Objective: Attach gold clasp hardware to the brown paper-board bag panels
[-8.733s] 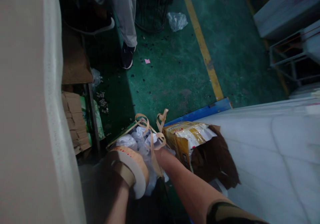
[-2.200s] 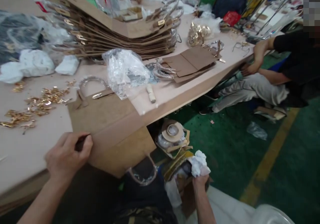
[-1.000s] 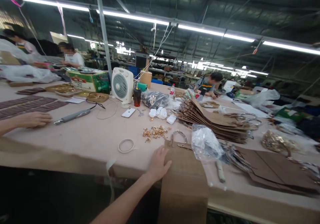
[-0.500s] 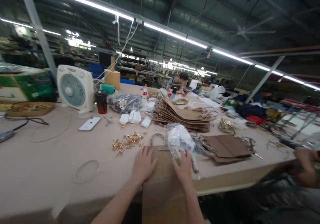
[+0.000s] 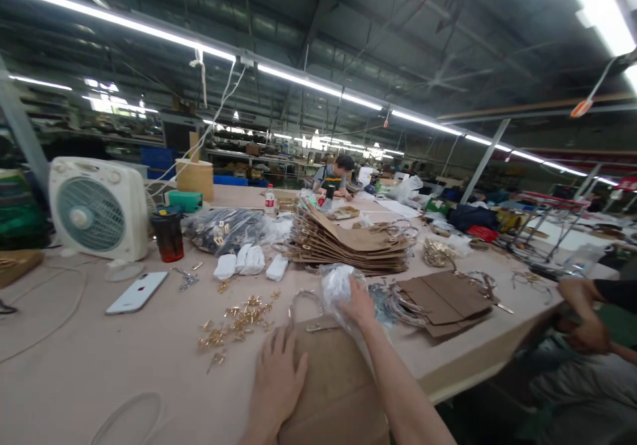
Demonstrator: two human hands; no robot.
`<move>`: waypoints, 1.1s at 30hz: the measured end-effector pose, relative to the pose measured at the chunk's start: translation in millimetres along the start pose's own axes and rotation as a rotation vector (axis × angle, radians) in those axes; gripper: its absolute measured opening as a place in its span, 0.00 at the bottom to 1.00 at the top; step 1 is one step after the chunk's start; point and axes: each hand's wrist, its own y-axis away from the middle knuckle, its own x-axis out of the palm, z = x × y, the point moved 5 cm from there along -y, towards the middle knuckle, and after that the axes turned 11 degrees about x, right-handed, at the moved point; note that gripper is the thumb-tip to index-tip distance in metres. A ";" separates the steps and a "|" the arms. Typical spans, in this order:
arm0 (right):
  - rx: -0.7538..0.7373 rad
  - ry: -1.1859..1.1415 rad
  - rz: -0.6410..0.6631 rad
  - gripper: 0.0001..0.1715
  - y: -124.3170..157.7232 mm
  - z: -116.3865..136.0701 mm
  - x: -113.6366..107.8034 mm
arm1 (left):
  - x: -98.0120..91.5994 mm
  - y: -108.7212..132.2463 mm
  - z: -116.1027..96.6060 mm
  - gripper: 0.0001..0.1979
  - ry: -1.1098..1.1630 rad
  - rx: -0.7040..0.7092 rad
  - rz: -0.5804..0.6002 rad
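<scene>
A flat brown paper bag (image 5: 331, 388) with a clear looped handle (image 5: 297, 299) lies on the table in front of me. My left hand (image 5: 277, 386) rests flat on the bag's left side, fingers stretched out. My right hand (image 5: 356, 304) reaches past the bag's top edge and touches a crumpled clear plastic bag (image 5: 336, 285); its fingers are partly buried in the plastic. Small gold metal fittings (image 5: 236, 320) lie scattered just left of the bag.
A tall stack of brown paper bags (image 5: 351, 243) stands behind; more flat bags (image 5: 445, 302) lie to the right. A white fan (image 5: 94, 209), dark cup (image 5: 168, 235), white phone (image 5: 136, 292) sit far left. A seated person's hands (image 5: 584, 316) are at the right table edge.
My right hand has moved off the brown bag and forward onto the clear plastic bag. My left hand stays flat on the brown bag. The view has shifted right.
</scene>
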 end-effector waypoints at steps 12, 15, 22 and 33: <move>-0.234 -0.302 -0.323 0.32 -35.6 10.2 -6.9 | -2.0 3.6 6.7 0.33 0.164 -0.079 0.054; -0.345 -0.276 -0.276 0.31 -32.2 31.5 10.4 | 0.7 7.7 11.6 0.33 0.230 -0.073 0.012; -0.166 0.018 -0.148 0.33 -12.2 44.3 50.9 | 2.2 14.7 16.5 0.30 0.334 -0.063 -0.047; -0.545 -0.540 -0.442 0.28 61.1 94.1 33.6 | -2.4 12.7 27.0 0.32 0.434 -0.030 -0.196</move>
